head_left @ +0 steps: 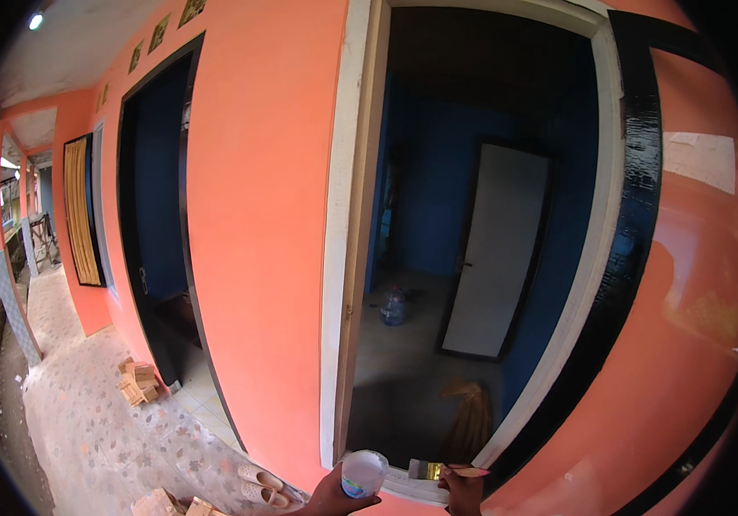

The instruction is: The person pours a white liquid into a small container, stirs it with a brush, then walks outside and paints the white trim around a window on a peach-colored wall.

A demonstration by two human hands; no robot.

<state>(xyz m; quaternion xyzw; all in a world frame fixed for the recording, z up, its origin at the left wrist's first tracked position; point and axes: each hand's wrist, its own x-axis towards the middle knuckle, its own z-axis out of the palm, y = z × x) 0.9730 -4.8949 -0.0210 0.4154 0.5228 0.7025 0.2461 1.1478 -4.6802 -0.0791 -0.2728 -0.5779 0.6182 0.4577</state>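
Observation:
My left hand (334, 497) is closed around a small clear tub (364, 473) with a pale rim and some colour on its side. The tub's contents look whitish. In my right hand (462, 490) is a paintbrush (427, 469) with a light handle, a gold-coloured ferrule and grey bristles pointing left toward the tub. Brush and tub are a little apart. Both hands are low in the view, in front of the bottom of a whitish frame (334, 344) set in an orange wall (257, 215). A glossy black band (640, 172) runs along the frame's right side.
Through the frame I see a dark blue room with a white door (498, 249), a water jug (393, 307) and a brown cloth (469, 421). Left are a dark doorway (158, 206), wooden blocks (138, 383) and pale shoes (261, 486) on the tiled porch (102, 413).

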